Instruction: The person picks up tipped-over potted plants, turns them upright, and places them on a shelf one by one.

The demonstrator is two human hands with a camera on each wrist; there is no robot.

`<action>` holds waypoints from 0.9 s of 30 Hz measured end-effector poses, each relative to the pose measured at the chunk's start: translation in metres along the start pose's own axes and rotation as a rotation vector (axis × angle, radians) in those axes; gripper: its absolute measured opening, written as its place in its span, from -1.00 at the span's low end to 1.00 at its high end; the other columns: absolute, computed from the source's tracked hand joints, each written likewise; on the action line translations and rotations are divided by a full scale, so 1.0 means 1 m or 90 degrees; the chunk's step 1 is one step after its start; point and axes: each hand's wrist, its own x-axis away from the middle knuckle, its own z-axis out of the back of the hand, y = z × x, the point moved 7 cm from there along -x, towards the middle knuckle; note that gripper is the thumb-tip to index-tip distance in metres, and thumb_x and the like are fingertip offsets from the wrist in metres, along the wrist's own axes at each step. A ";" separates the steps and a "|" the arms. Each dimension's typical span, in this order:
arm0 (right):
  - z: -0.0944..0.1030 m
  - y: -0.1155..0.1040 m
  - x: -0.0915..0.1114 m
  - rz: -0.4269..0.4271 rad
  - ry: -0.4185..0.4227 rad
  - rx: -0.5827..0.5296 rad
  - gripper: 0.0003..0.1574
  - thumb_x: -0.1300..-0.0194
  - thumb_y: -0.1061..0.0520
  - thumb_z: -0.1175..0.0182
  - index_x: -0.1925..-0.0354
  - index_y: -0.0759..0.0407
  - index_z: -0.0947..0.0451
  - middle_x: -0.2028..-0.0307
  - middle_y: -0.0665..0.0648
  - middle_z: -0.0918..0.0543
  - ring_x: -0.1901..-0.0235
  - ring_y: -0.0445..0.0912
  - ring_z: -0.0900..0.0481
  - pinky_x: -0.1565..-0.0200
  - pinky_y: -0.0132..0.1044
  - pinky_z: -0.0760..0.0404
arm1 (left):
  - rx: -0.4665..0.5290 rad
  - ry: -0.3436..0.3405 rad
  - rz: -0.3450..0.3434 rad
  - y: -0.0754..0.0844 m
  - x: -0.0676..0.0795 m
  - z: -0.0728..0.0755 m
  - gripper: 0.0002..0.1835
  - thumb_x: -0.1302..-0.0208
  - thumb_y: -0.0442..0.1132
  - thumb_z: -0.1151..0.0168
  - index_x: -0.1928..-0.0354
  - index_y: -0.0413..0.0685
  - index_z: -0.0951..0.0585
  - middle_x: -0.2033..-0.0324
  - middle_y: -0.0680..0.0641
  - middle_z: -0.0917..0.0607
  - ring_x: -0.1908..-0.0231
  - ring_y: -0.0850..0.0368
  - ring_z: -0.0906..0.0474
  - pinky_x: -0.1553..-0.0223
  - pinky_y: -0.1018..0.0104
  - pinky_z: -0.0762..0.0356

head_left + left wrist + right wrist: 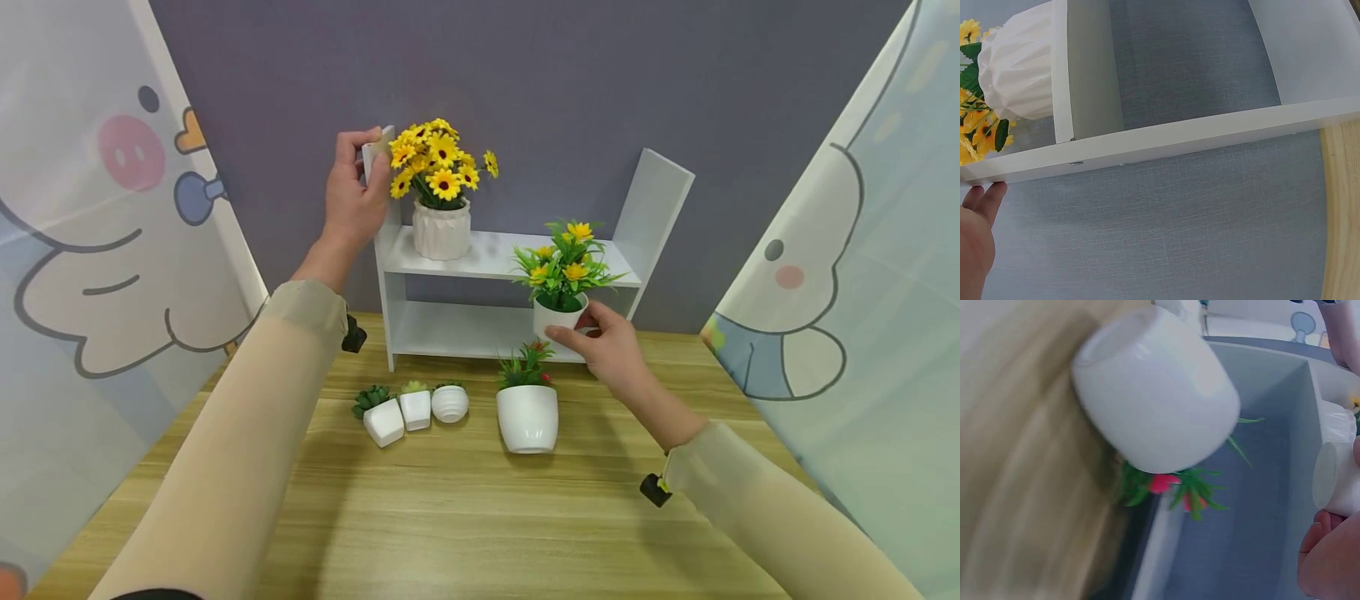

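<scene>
My left hand point(358, 187) grips the upper end of the left side panel of a white shelf point(465, 329), with the thumb on the panel's front. Beside it on the upper board stands a ribbed white pot of yellow sunflowers point(442, 229). My right hand point(611, 346) pinches a smooth white pot with yellow flowers and green leaves point(553, 315), held upright in front of the shelf's right half. In the right wrist view, the fingers sit round that pot point(1339, 487). Below it, a larger white pot with red flowers point(528, 421) lies tipped on the table.
Three small white succulent pots point(416, 410) lie in a row on the wooden table point(450, 525), before the shelf's left half. The shelf's right side panel point(654, 208) leans outward. A grey wall point(540, 100) stands behind, with cartoon-printed sheets point(795, 250) at both sides.
</scene>
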 end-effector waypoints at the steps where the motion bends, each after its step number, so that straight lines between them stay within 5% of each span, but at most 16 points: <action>1: 0.001 -0.004 -0.003 0.003 0.004 0.005 -0.43 -0.40 -0.23 -0.51 -0.16 0.05 -0.64 0.14 0.06 -0.63 0.31 -0.05 -0.53 0.32 -0.25 -0.52 | 0.000 0.001 0.001 0.000 0.000 0.000 -0.55 -0.73 0.01 0.01 -0.48 0.06 -0.36 -0.62 0.07 -0.40 -0.36 -0.05 -0.59 -0.24 0.20 -0.60; 7: 0.008 -0.026 -0.022 0.026 0.032 0.037 -0.43 -0.38 -0.31 -0.50 -0.01 0.06 -0.61 0.15 0.04 -0.63 0.26 -0.01 -0.53 0.27 -0.21 -0.50 | -0.004 0.000 0.004 -0.001 -0.001 0.000 -0.55 -0.73 0.01 0.01 -0.48 0.07 -0.35 -0.62 0.06 -0.39 -0.39 -0.05 -0.58 -0.31 0.11 -0.61; 16: 0.016 -0.037 -0.048 0.009 0.035 0.044 -0.35 -0.35 -0.35 -0.49 0.14 0.11 -0.47 0.08 0.11 -0.54 0.06 0.05 -0.51 0.13 -0.13 -0.54 | 0.001 -0.005 -0.002 -0.001 -0.001 -0.001 -0.55 -0.73 0.03 0.01 -0.49 0.09 -0.36 -0.60 0.05 -0.40 -0.33 -0.05 -0.59 -0.19 0.23 -0.61; 27: 0.010 -0.049 -0.080 0.006 0.018 0.148 -0.30 -0.37 -0.40 -0.44 0.04 0.17 -0.56 -0.07 0.25 -0.65 0.09 0.09 -0.49 0.13 -0.05 -0.50 | 0.004 -0.004 0.004 -0.001 0.000 0.000 -0.56 -0.73 0.01 0.02 -0.50 0.11 -0.35 -0.61 0.07 -0.39 -0.36 -0.04 -0.58 -0.26 0.14 -0.61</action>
